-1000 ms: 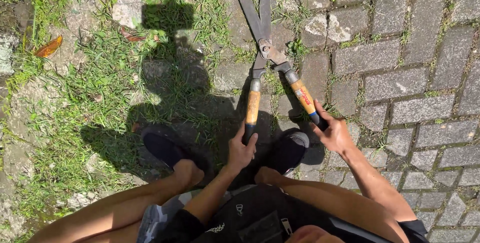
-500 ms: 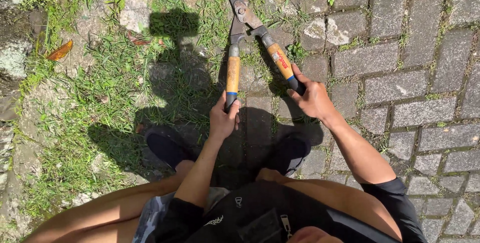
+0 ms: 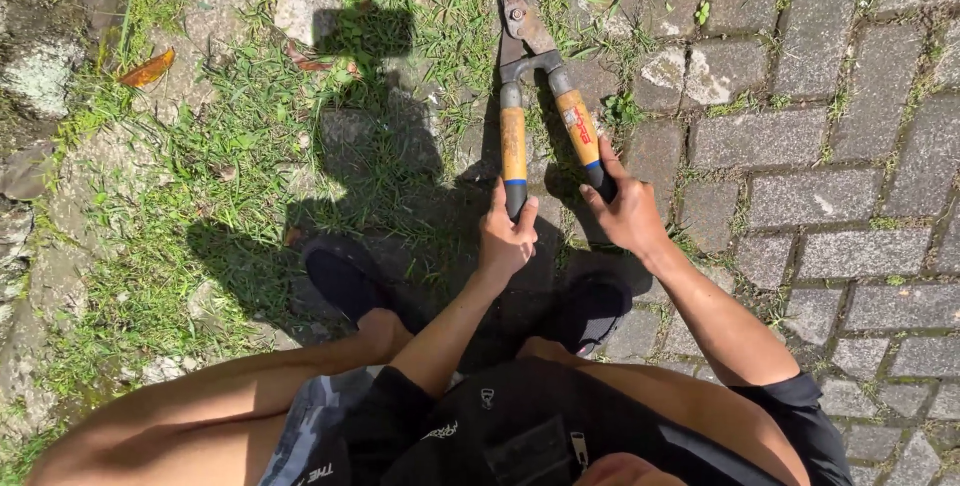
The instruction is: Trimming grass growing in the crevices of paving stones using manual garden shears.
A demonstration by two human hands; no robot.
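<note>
I hold a pair of hedge shears (image 3: 520,36) with dark metal blades and two orange wooden handles, pointing away from me over the ground. My left hand (image 3: 506,236) grips the end of the left handle (image 3: 513,146). My right hand (image 3: 628,211) grips the end of the right handle (image 3: 580,131). The handles stand close together, so the blades are nearly closed. The blade tips run out of the top of the view. Short grass (image 3: 230,126) grows between stones under and to the left of the blades.
Grey cobblestone paving (image 3: 800,146) covers the right side, with weeds in the joints. My two dark shoes (image 3: 345,281) stand below my hands, and my shadow falls across the grass. A dry orange leaf (image 3: 147,69) lies at the upper left.
The handles have come closer together, closing the blades. The shears have shifted slightly right and back toward me since half a second ago.
</note>
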